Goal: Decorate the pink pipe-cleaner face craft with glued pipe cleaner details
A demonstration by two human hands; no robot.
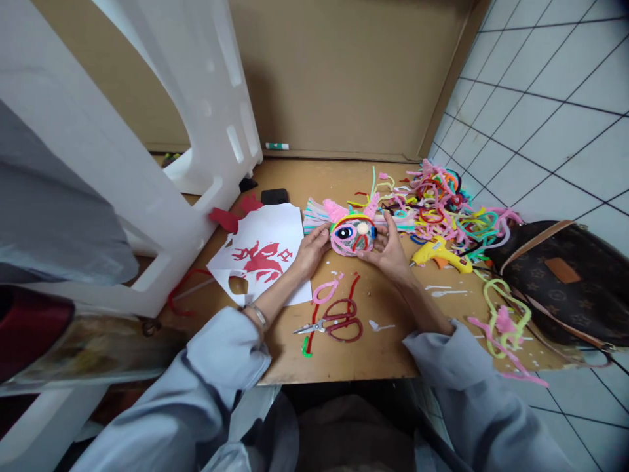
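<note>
Between my two hands is a pipe-cleaner animal face with pink ears, a dark round eye and a pale nose, raised slightly over the table. My left hand grips its left edge, fingers partly behind it. On its right edge, my right hand pinches with thumb below and fingers up the side. Striped pastel pipe cleaners fan out behind the face on both sides. Nearer to me lie red-handled scissors, a pink pipe-cleaner loop and red pipe-cleaner strips.
White paper with red cut-outs lies left, a black phone-like object behind it. At right are a tangled pipe-cleaner heap, a yellow glue gun and a brown handbag. A white plastic frame stands at left.
</note>
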